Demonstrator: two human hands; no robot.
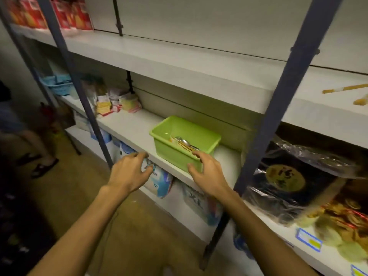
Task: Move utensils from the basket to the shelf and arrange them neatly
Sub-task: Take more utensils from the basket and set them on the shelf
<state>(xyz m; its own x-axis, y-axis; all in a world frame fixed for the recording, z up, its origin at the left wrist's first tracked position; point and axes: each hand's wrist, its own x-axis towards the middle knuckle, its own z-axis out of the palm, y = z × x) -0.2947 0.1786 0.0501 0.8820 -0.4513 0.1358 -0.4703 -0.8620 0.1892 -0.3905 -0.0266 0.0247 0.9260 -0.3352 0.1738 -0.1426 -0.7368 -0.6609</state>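
Observation:
A light green plastic basket stands on the middle white shelf, near its front edge. Inside it lie several utensils, metal spoons and yellowish sticks. My right hand grips the basket's near right corner, fingers over the rim and thumb on the front wall. My left hand hovers at the shelf's front edge left of the basket, fingers loosely curled, holding nothing. On the upper shelf at the far right lie two wooden utensils.
Blue metal uprights frame the bay. Packets and a blue basket sit further left on the middle shelf. Bags fill the lower shelf; wrapped goods lie right. Red packages stand top left. A person's legs are at left.

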